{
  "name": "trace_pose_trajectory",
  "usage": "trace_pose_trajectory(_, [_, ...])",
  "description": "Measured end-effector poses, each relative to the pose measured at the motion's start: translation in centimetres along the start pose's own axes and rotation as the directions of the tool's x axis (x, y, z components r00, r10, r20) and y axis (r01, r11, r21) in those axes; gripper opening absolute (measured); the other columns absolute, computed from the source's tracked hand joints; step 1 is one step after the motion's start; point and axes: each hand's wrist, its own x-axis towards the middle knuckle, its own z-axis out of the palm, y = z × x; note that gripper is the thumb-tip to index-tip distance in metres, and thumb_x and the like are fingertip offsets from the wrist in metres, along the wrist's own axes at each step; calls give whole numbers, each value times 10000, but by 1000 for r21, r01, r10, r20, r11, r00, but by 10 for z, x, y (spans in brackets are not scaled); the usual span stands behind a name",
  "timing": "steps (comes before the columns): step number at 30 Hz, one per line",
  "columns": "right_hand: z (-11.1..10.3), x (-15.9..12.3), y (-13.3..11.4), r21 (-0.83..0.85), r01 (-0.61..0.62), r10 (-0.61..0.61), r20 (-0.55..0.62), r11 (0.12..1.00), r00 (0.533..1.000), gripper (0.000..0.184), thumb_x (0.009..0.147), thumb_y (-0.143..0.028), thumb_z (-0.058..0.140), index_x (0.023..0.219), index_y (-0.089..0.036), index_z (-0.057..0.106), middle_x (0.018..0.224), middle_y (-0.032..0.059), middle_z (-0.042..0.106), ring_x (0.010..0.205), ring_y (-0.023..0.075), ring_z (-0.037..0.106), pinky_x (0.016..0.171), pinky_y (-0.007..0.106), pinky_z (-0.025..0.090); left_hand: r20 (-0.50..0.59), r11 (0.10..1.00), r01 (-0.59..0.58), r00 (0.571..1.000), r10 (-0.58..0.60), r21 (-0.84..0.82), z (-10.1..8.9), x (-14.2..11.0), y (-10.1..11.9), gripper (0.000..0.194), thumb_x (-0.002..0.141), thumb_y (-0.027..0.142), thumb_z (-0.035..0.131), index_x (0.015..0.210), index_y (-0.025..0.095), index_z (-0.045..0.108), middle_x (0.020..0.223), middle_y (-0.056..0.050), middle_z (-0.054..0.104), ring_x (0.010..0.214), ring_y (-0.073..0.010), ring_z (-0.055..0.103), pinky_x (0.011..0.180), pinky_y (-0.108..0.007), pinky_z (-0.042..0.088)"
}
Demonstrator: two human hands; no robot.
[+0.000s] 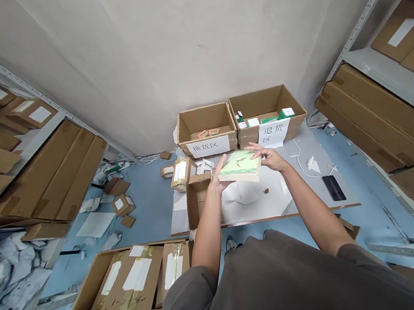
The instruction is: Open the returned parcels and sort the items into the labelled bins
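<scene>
A flat, pale green box (239, 164) with a printed picture on top and cream sides is held up over the table. My left hand (216, 177) grips its left side, thumb along the edge. At the far right corner, my right hand (266, 155) has its fingers closed on the same box. Below them, white wrapping sheet (254, 202) is spread on the grey table (309, 151), with a small brown scrap (266, 191) on it. An opened cardboard box (195, 202) stands by my left forearm, its inside partly hidden.
Two labelled cartons stand at the back: the left carton (205, 123) holds small orange boxes, the right carton (257, 101) green-and-white ones. A phone (334, 187) and white cable lie at right. A large carton of parcels (101, 260) stands left; loaded shelves flank both sides.
</scene>
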Motion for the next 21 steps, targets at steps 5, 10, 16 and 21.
trace_pose_trajectory(5, [19,-5,12,88,-66,91,-322,994,942,583,698,-559,986,1214,-349,814,1676,21,549,1651,327,359,1355,530,304,15,985,-171,985,171,14,9,2,-4,819,756,437,946,1464,150,652,1216,-180,814,1079,-340,788,1011,-477,607])
trace_pose_trajectory(10, [54,-15,20,503,-226,422,-319,834,849,758,813,-707,802,1434,-287,691,1396,66,772,1377,380,682,1120,545,603,-22,938,-344,938,345,53,15,3,-14,962,739,325,952,1595,225,523,1380,-153,762,1256,-339,729,1117,-505,554])
trace_pose_trajectory(16, [59,-20,13,510,-247,433,-285,824,855,974,614,-452,1021,1483,-302,606,1169,68,843,1147,376,793,953,517,681,-70,932,-354,931,359,73,13,6,-19,1070,675,302,980,1617,244,476,1413,-151,743,1282,-352,709,1086,-495,572])
trace_pose_trajectory(21, [54,-19,11,492,-249,424,-283,834,860,970,620,-477,1014,1470,-317,576,1190,77,834,1130,369,796,946,520,680,-45,927,-366,928,370,79,14,6,-19,1082,668,318,988,1612,250,465,1428,-150,730,1258,-350,713,1049,-482,589])
